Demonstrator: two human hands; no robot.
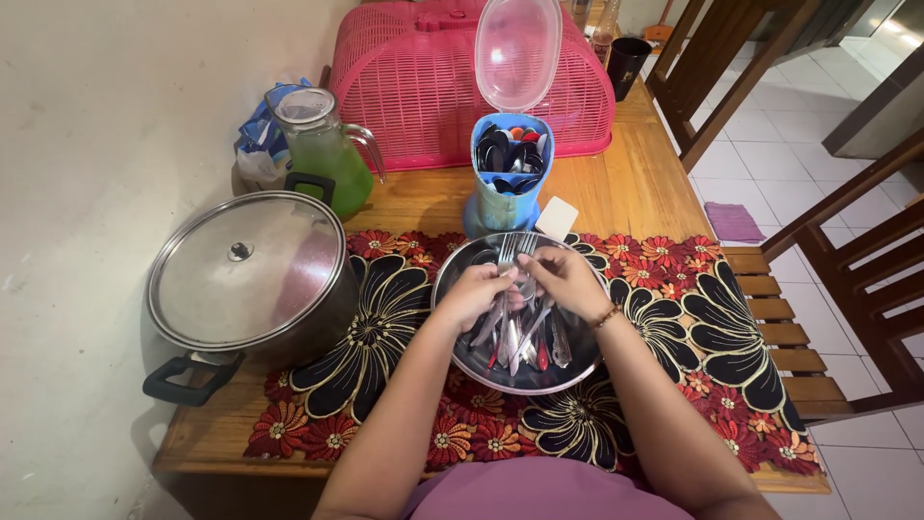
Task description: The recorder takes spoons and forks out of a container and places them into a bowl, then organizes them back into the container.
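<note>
We see both forearms reaching forward from the bottom edge and converging over a round steel bowl (462, 361) that sits on a floral black-and-red mat (712, 318) spread across the wooden surface (635, 183). The left hand (474, 294) is bent at the wrist, its fingers curled tight around the handles of a few forks (510, 252) whose tines stand up above the bowl's far rim. The right hand (568, 279), with a bracelet at the wrist, comes in from the other side, its fingers pinched narrowly on the same bunch, touching the left hand. More cutlery (525, 342) lies loose in the bowl beneath the hands. Just beyond the bowl stands a blue cutlery holder (500, 207) full of spoons, its clear lid (517, 53) tipped up. To the left sits a large lidded pot (245, 274), with a jug of green drink (327, 154) behind it and a pink mesh food cover (414, 87) further back.
</note>
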